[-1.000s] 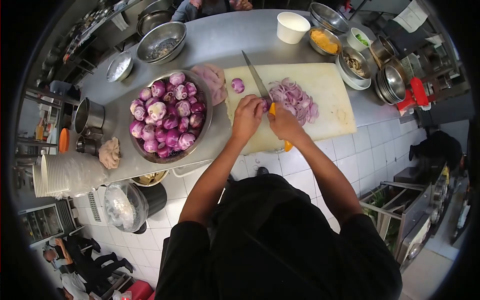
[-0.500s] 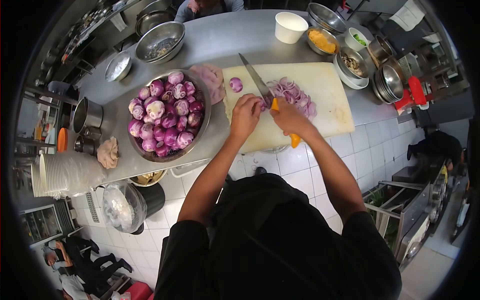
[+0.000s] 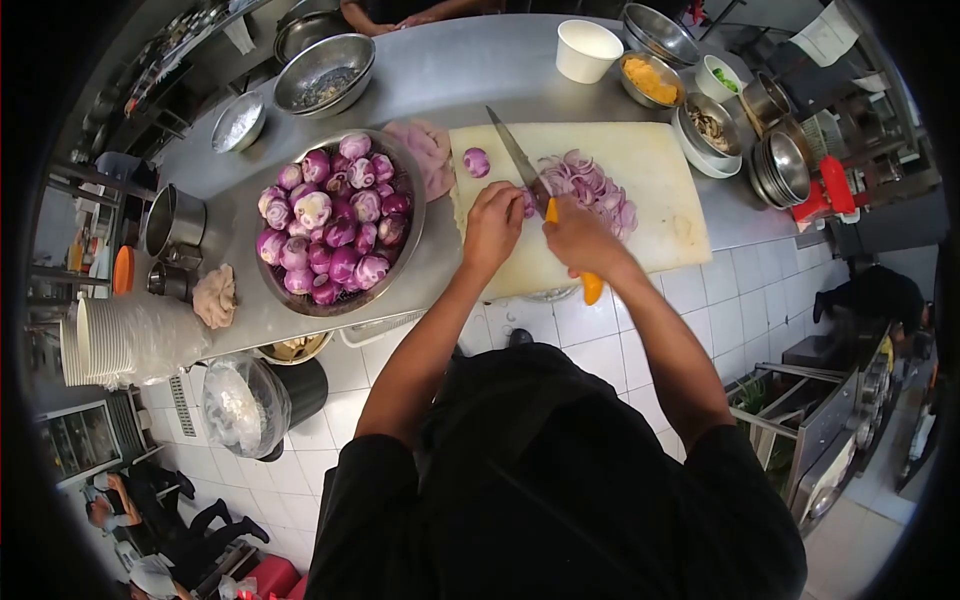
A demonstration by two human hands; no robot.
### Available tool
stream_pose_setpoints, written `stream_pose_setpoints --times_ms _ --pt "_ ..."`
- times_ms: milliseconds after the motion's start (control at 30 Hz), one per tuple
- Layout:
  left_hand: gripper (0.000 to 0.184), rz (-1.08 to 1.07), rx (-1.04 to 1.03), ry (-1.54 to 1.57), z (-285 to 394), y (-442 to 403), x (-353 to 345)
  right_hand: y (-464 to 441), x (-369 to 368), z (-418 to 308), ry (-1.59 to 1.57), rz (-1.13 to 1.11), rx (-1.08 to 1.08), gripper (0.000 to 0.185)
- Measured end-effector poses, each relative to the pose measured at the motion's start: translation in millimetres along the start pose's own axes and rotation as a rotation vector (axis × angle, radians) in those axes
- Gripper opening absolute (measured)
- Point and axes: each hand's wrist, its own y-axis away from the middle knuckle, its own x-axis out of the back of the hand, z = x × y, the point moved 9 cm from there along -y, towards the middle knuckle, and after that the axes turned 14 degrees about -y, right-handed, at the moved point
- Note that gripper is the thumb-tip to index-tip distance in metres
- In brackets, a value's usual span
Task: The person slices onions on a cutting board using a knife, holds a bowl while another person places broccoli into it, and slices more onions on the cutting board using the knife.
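My right hand [image 3: 583, 238] is closed around the orange handle of a knife [image 3: 517, 150], its blade pointing away and to the left over the white cutting board [image 3: 660, 170]. Beside the blade, my left hand [image 3: 492, 225] has its fingers bent and pressed on a piece of red onion [image 3: 528, 203], mostly hidden by the fingertips. Sliced red onion [image 3: 590, 190] lies in a loose heap right of the blade. One peeled onion [image 3: 476, 162] rests near the board's left edge. Left of the board, a big metal bowl [image 3: 408, 240] holds many peeled red onions [image 3: 340, 232].
A pink cloth [image 3: 428, 150] lies between bowl and board. Toward the back right stand a white tub [image 3: 586, 52], a bowl of orange food [image 3: 650, 80] and a bowl of sliced mushrooms [image 3: 708, 125]. Stacked white containers [image 3: 105, 335] sit at the left. A person's arms [image 3: 410, 18] rest at the far edge.
Both hands stay nearly in place at the onion, with the knife in the right one. The view has shifted slightly. Across the table, the person's arms have changed position.
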Motion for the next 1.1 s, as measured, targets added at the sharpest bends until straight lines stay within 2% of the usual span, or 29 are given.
stream_pose_setpoints --times_ms 33,100,133,200,300,400,433,500,600,633,700,800,867,900,967,1000,1067,1100 --pt "0.01 -0.015 0.018 0.004 -1 0 -1 -12 -10 20 0.0 0.002 0.0 0.036" --pt "0.009 -0.026 0.031 0.006 -1 -1 -2 -37 -24 34 0.274 0.245 0.427 0.035" --pt "0.008 -0.028 0.043 0.016 -2 0 -2 -38 -23 28 0.272 0.245 0.433 0.035" --pt "0.008 -0.039 0.054 0.029 -4 5 -4 -36 -20 32 0.15 0.086 0.143 0.032" --pt "0.009 -0.024 0.041 0.0 -4 1 -2 -10 0 3 -0.001 0.0 0.036 0.03" --pt "0.009 -0.053 0.055 0.026 -3 0 -4 2 3 -6 0.043 -0.021 -0.015 0.028" --pt "0.009 -0.052 0.06 0.025 -2 0 -3 -3 -5 3 0.042 -0.022 -0.018 0.028" --pt "0.009 -0.051 0.063 0.027 -2 1 -4 -20 -19 17 0.154 0.087 0.158 0.03" --pt "0.009 -0.064 0.09 0.037 -8 -1 -5 -34 -22 31 0.17 0.129 0.194 0.03" --pt "0.01 -0.06 0.075 0.029 -6 0 -3 -29 -20 26 0.166 0.127 0.192 0.03" --pt "0.01 -0.054 0.036 0.026 1 -3 -3 -22 -13 28 -0.049 0.026 0.053 0.03" --pt "0.013 -0.024 -0.024 -0.058 -1 -7 -1 -23 2 38 -0.011 0.093 0.08 0.029" --pt "0.017 -0.079 -0.336 -0.111 23 -10 -4 -24 10 45 -0.013 0.102 0.089 0.029" --pt "0.017 -0.08 -0.336 -0.114 21 -14 -3 -25 13 48 -0.011 0.115 0.092 0.03" --pt "0.019 -0.377 -0.208 -0.25 14 -25 -15 -22 14 43 0.0 0.109 0.111 0.03" --pt "0.019 -0.376 -0.211 -0.255 19 -29 -7 -22 15 40 0.014 0.108 0.131 0.031" --pt "0.015 -0.492 0.132 -0.276 -6 -29 -3 -21 11 35 0.027 0.118 0.189 0.031" --pt "0.015 -0.496 0.127 -0.278 -11 -25 -8 -19 8 31 0.043 0.126 0.243 0.032"
